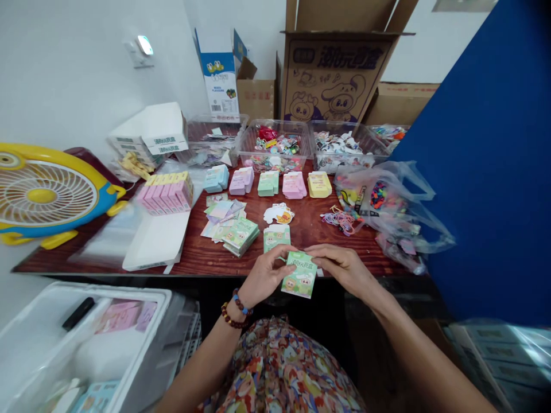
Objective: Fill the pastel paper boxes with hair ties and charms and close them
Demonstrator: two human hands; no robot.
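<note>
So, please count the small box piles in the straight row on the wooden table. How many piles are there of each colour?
Blue pile: 1
Purple pile: 1
Green pile: 1
Pink pile: 1
Yellow pile: 1
Total: 5

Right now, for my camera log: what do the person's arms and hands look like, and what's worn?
Both arms are bare, with no gloves on the left hand or right hand. The left wrist has two beaded bracelets, one brown, one with blue beads. A multicoloured floral garment shows below.
</note>
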